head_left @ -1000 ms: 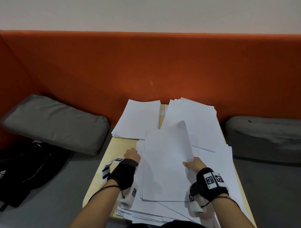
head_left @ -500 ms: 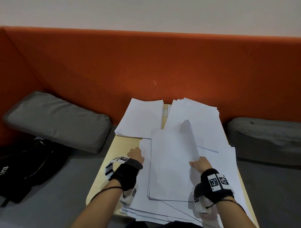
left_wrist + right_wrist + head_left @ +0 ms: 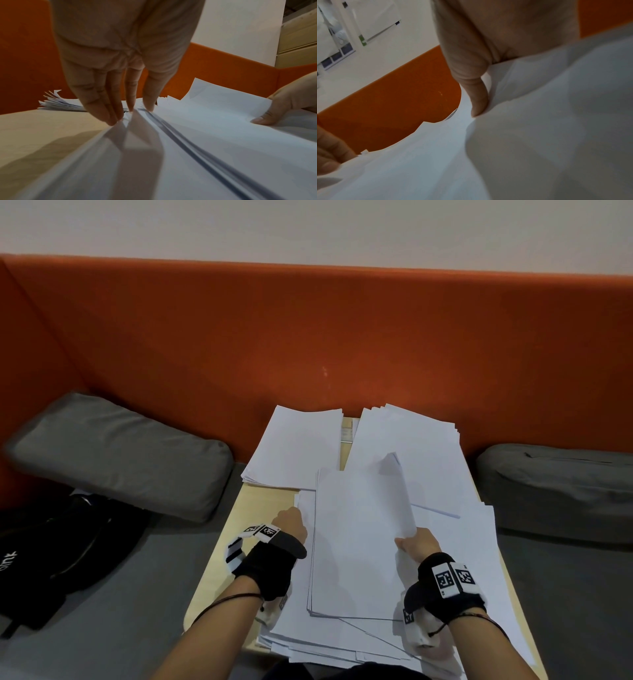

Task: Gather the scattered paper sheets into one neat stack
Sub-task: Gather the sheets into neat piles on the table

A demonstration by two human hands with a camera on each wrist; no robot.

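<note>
Paper sheets [image 3: 363, 546] cover most of my wooden surface [image 3: 226, 553], their near edges cut off below. My right hand [image 3: 416, 546] pinches the top bundle's lifted right edge, fingers hidden beneath. My left hand [image 3: 291, 520], fingers straight, presses the stack's left edge.

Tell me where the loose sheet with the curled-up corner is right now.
In the head view, the curled white paper sheet lies atop the near-centre pile on the light wooden table, between both hands; the right hand pinches its right edge.
</note>
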